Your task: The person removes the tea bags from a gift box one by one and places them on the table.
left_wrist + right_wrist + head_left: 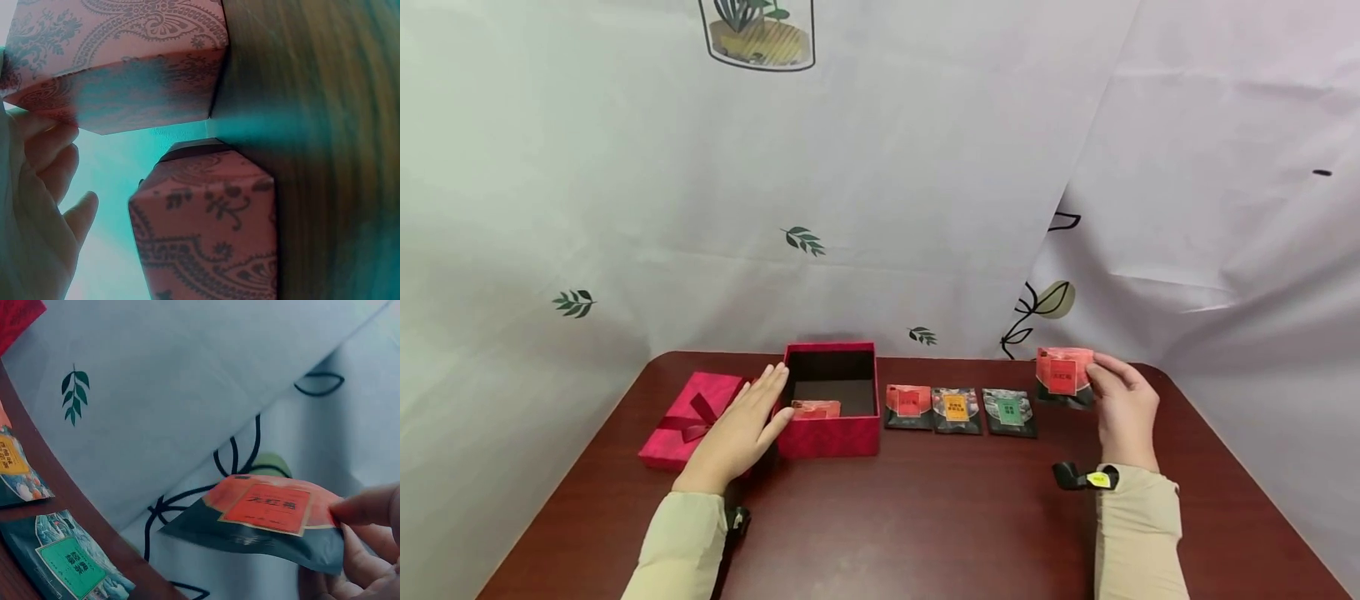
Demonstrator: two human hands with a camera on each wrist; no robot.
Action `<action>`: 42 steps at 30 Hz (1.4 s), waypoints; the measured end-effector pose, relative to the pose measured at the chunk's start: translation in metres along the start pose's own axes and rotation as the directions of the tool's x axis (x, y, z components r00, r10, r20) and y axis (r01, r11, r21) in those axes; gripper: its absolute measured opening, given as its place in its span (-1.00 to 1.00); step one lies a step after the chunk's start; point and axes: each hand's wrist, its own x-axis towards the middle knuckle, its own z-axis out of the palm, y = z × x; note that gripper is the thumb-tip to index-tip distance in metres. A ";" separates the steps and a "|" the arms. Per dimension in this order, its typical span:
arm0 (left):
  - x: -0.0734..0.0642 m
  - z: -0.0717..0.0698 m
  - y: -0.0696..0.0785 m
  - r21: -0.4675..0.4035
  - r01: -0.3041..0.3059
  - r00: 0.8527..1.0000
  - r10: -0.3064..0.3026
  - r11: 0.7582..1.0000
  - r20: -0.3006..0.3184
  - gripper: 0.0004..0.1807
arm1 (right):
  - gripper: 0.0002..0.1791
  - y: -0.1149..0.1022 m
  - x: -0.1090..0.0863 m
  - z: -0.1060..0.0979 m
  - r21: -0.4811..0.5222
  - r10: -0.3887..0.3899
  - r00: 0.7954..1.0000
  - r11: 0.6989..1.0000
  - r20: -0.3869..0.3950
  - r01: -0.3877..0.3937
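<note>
Packet [1062, 377] is pinched at its right edge by right hand [1126, 412], body extending left from fingertips, raised off table [962, 517] right of green packet [1009, 412], while left hand [737, 433], fingers straight, nothing gripped, is held beside open box [827, 437].

the left hand [737, 433] hides part of the red lid [681, 412], the right hand [1126, 410] some of the held packet [1063, 378].

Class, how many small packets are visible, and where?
5: held packet in the right hand; red packet, orange-labelled packet and green-labelled packet on the table; fifth packet inside the box, where more may hide.
</note>
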 end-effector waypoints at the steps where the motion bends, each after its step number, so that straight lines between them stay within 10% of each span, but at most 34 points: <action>1: -0.001 0.001 0.000 -0.002 0.000 1.000 0.000 1.000 0.001 -0.23 | -0.80 0.001 0.002 -0.003 0.024 0.003 1.000 1.000 -0.017 -0.003; 12: 0.001 0.001 -0.001 -0.003 -0.004 1.000 0.004 1.000 -0.008 -0.23 | -0.77 0.011 0.017 -0.027 0.206 0.166 0.975 0.969 -0.149 -0.134; 24: 0.001 0.001 -0.001 -0.004 0.003 1.000 -0.003 1.000 0.003 -0.22 | -0.69 0.042 0.026 -0.040 -0.172 0.202 0.966 0.958 -0.159 -0.229; 32: 0.002 0.000 0.000 -0.011 0.001 1.000 -0.001 1.000 0.004 -0.23 | -0.62 0.051 0.030 -0.044 -0.474 0.140 0.985 0.864 -0.098 -0.170; 42: 0.002 -0.001 0.001 -0.013 0.005 1.000 -0.005 1.000 0.006 -0.23 | -0.47 0.046 0.029 -0.044 -0.748 0.169 0.974 0.664 0.148 -0.001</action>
